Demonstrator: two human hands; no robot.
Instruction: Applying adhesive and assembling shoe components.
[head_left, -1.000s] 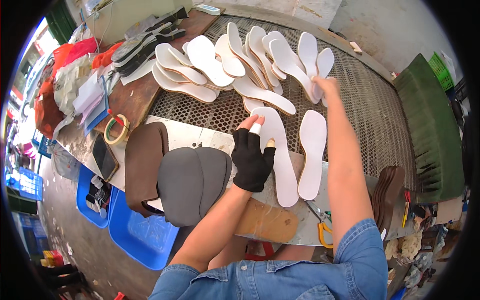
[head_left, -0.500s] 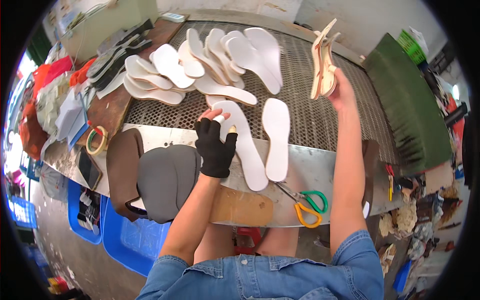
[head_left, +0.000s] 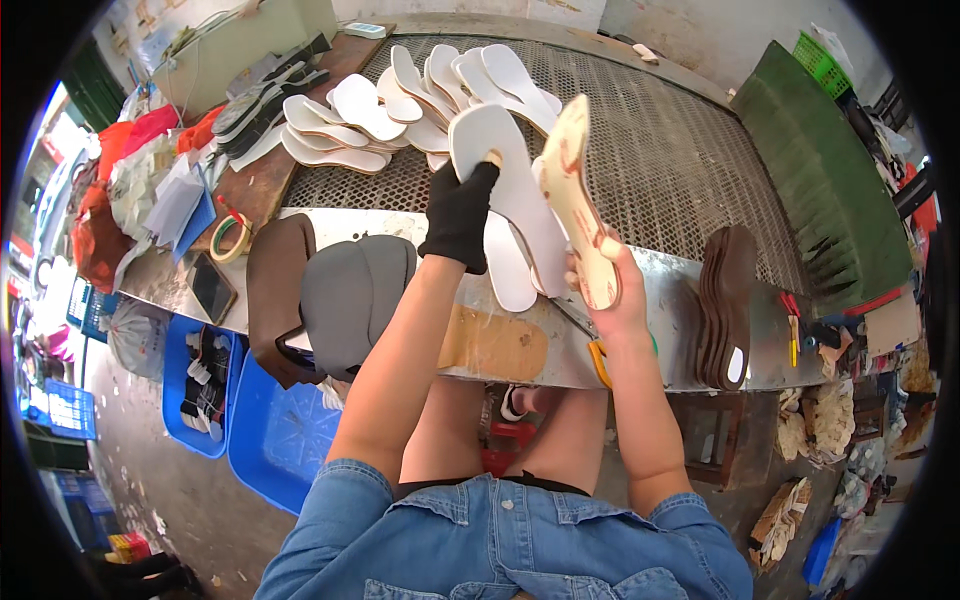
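My left hand (head_left: 458, 215), in a black fingerless glove, is closed on a white insole (head_left: 510, 175) raised over the table's front edge, thumb on its white face. Another white insole (head_left: 510, 275) shows partly behind it. Bare, my right hand (head_left: 620, 290) grips a tan insole (head_left: 572, 190) with reddish marks, held upright close beside the white one. Whether more than one insole is in my right hand is hidden. Below it, the scissors (head_left: 598, 362) are mostly covered by my right hand and forearm.
White insoles (head_left: 365, 115) lie heaped on the mesh tabletop (head_left: 660, 150). Grey pads (head_left: 355, 290) and brown pieces (head_left: 268, 290) sit at the left front, a brown stack (head_left: 728, 300) at the right. Blue bins (head_left: 285, 440) stand below left; a green panel (head_left: 820, 190) rises at right.
My right hand has come down and left from the far right, turning its insole's tan side into view. My left hand has lifted a white insole off the table.
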